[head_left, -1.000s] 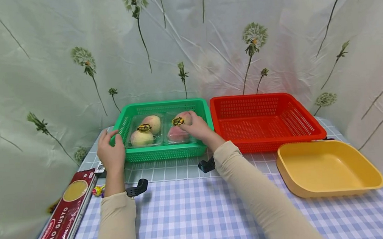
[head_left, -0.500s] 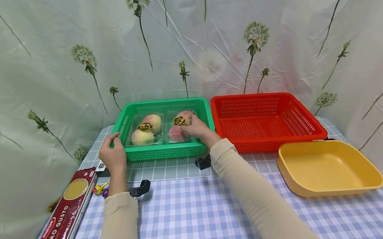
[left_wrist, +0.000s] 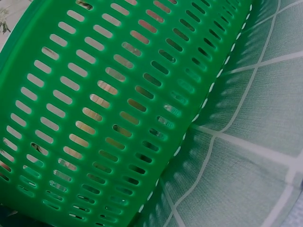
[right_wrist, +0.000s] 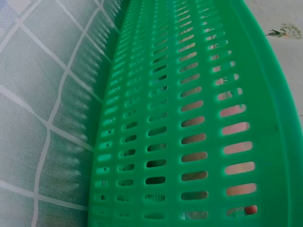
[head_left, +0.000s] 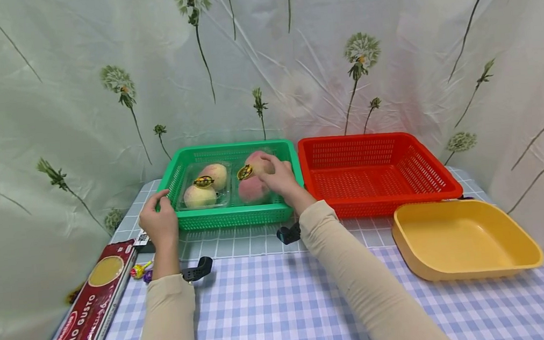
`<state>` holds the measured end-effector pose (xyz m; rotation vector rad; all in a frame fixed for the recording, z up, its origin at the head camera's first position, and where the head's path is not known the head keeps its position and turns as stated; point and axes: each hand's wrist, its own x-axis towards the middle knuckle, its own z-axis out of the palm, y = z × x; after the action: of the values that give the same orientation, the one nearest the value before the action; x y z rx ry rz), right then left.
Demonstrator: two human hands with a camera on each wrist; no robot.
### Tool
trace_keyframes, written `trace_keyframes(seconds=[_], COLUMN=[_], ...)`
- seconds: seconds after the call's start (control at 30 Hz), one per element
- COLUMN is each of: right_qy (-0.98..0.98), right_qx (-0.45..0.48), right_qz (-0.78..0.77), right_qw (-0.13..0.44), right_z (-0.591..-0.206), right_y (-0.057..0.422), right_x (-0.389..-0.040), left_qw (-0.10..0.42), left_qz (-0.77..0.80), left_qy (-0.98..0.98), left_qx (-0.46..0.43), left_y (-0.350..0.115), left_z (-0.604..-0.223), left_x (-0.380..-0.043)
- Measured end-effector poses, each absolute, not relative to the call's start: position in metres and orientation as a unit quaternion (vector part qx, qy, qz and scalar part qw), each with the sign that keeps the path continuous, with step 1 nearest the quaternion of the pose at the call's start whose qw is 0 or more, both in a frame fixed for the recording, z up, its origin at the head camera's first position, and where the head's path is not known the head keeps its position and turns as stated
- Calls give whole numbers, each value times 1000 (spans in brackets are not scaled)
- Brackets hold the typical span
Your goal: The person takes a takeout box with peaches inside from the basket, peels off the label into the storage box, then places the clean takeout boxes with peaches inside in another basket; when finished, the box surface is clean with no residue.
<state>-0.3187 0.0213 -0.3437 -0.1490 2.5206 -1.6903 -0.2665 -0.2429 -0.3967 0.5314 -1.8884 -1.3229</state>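
Note:
In the head view, a green basket [head_left: 237, 216] holds two clear plastic packs of peaches with black and gold labels. The left pack [head_left: 201, 198] of paler peaches lies flat. My right hand [head_left: 284, 181] grips the right pack of pink peaches [head_left: 253, 189] from its right side; that pack sits tilted and a little raised inside the basket. At the basket's left front corner, my left hand [head_left: 159, 220] holds the rim between thumb and fingers. Only the slotted basket wall [left_wrist: 109, 104] fills most of the left wrist view, and the right wrist view likewise hides the fingers.
A red basket [head_left: 363, 208] stands against the green one's right side. In front of it sits a yellow tray [head_left: 463, 242]. A red spaghetti pack [head_left: 87, 310] and lollipops [head_left: 139, 271] lie at the left. A floral curtain [head_left: 292, 71] hangs behind.
My right hand has tightened round the right peach pack, which has tilted and risen slightly. My left hand has come in closer over the basket's rim.

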Motion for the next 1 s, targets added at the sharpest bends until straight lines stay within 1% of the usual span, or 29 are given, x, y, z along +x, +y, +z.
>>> trace_keyframes(seconds=[0.1,0.3,0.53,0.83,1.0], right_qy=[821,792,757,756,767], right_qx=[-59,-44,-22,-31,-34], right_qz=[-564,-597,-637,-636,-626], right_qw=[64,116,145,153,133], right_z=[-343,-343,-342,-343,-344], right_y=[23,26,25,23,24], right_x=[-319,-321,-324,-324,-324], left_qw=[381,387,392,396,404], left_qz=[-520,-523,-527,-526,-523], left_qy=[-736,-732,-724,-722,-719], left_qx=[205,204,212,215,215], left_y=[-242,-241,-240,-239,-238], left_z=[-397,-397,-397,-396,-397], left_x=[-267,-269,-268,-267,-268])
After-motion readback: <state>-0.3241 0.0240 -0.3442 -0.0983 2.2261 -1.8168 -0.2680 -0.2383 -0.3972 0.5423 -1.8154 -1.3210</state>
